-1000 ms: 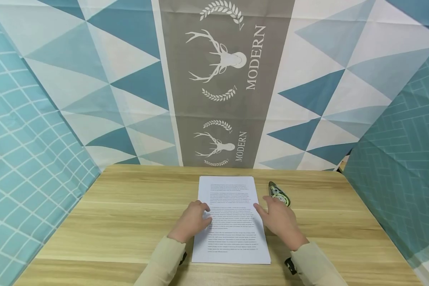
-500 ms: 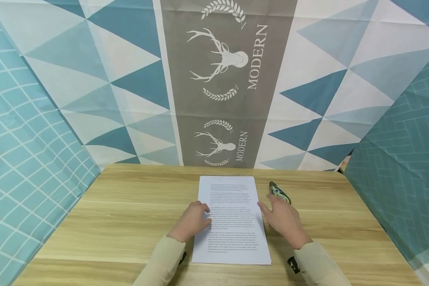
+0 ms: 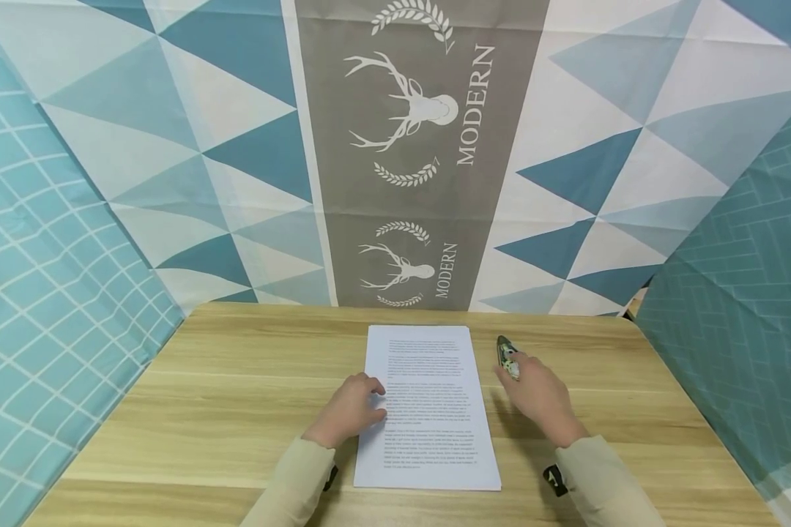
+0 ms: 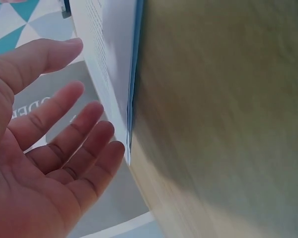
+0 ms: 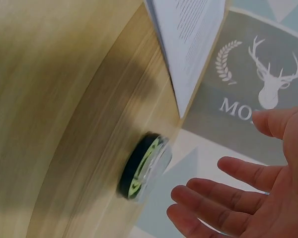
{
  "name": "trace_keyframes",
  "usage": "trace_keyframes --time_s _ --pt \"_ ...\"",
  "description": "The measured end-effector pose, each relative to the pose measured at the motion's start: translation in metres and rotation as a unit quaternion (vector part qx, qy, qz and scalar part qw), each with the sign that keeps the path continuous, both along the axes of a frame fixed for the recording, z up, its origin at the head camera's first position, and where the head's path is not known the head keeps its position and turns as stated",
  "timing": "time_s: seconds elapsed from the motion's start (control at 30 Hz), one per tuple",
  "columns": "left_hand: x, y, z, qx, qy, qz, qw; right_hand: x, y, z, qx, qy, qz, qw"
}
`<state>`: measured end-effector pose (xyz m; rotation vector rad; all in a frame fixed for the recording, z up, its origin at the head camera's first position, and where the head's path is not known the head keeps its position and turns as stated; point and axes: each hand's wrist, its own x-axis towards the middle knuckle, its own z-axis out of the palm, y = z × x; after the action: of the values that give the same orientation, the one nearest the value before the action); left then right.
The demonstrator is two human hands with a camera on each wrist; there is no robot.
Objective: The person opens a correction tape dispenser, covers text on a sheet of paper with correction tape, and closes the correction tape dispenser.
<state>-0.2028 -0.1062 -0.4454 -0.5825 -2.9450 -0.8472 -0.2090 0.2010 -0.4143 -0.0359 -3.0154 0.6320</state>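
Observation:
A stack of printed paper [image 3: 428, 454] lies on the wooden table in front of me. My left hand [image 3: 348, 410] is at the stack's left edge, thumb and fingers spread apart. In the left wrist view its fingers [image 4: 94, 134] are relaxed and hold nothing. To the right of the paper lies a correction tape [image 3: 506, 357], dark with green and a clear case. Over it hovers my right hand [image 3: 542, 395], hiding part of it in the head view. The right wrist view has the correction tape apart from the loosely bent fingers [image 5: 218, 198].
The wooden table [image 3: 237, 410] ends at the back against a patterned cloth [image 3: 409, 183] with deer heads. Blue-green cloths hang at the left [image 3: 59, 278] and right [image 3: 732, 293] sides.
My right hand has left the paper's right edge and moved right, over the correction tape. My left hand has barely moved. Paper and correction tape stay in place.

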Motion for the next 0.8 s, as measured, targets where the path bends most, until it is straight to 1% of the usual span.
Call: trace_keyframes --time_s 0.17,0.37,0.47,0.7,0.8 --pt "0.0 -0.002 0.002 0.006 -0.014 -0.012 0.9998 -0.006 0.009 -0.004 -0.017 -0.018 -0.008 0.9997" --pt "0.0 -0.001 0.002 0.005 -0.018 -0.03 0.9994 -0.013 0.022 -0.006 -0.028 -0.033 -0.011 0.999" --pt "0.0 0.0 0.002 0.005 -0.021 -0.032 0.9993 -0.016 0.027 -0.005 -0.035 -0.042 -0.013 0.9984" --pt "-0.001 0.0 -0.003 -0.005 -0.009 -0.036 0.9993 -0.02 0.034 -0.005 -0.047 -0.066 -0.013 0.9966" --pt "-0.001 0.0 -0.003 -0.005 -0.01 -0.036 0.9993 -0.022 0.038 -0.007 -0.051 -0.079 -0.013 0.9955"
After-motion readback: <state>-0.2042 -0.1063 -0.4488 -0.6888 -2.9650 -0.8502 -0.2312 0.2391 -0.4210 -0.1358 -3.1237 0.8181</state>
